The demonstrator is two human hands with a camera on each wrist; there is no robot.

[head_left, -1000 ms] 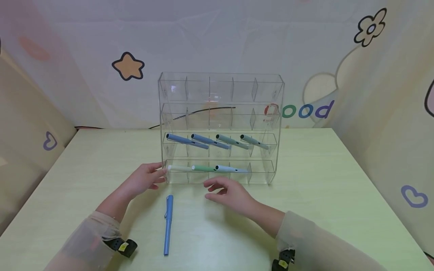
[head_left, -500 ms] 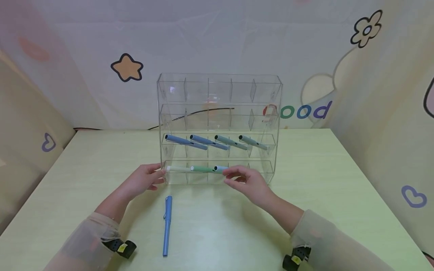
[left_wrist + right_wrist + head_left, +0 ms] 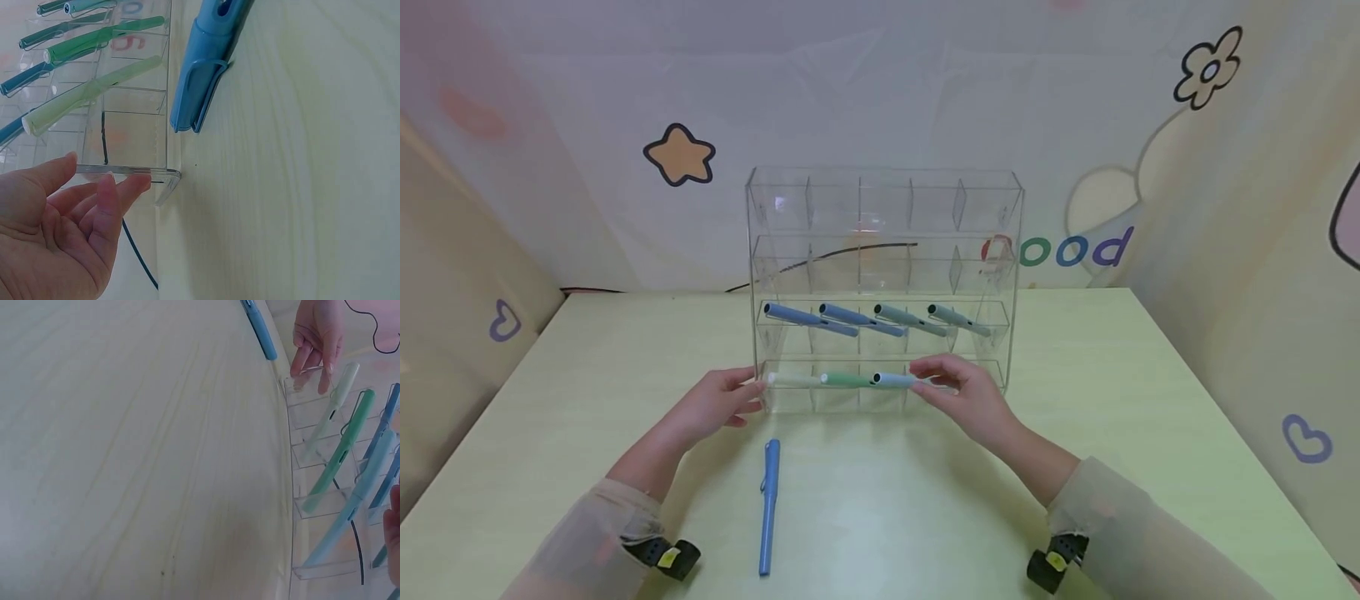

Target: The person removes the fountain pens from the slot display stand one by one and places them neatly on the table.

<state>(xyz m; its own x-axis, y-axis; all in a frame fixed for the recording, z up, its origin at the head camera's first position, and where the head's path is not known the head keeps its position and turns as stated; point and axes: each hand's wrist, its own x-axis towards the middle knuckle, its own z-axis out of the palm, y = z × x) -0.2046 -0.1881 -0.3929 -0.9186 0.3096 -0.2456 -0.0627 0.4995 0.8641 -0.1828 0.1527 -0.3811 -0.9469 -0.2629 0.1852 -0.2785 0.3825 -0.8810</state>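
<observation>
Running left to right in the head view, the light blue pen (image 3: 891, 380) lay in the lowest tier of the clear rack (image 3: 835, 204), its broad end pointing left, next to the green pen (image 3: 845, 380). The right hand (image 3: 970, 402) was the nearer hand, standing to the right of that broad end and hiding part of the shaft. Its thumb and forefinger stood slightly apart, one below and one above the shaft; whether they pressed on it could not be determined. Any leftward reach therefore followed the pen's long axis. The left hand (image 3: 721, 404) pinched the rack's left side panel between thumb and fingers, well apart from the light blue pen, with the loose blue pen (image 3: 769, 508) nearby on the table
</observation>
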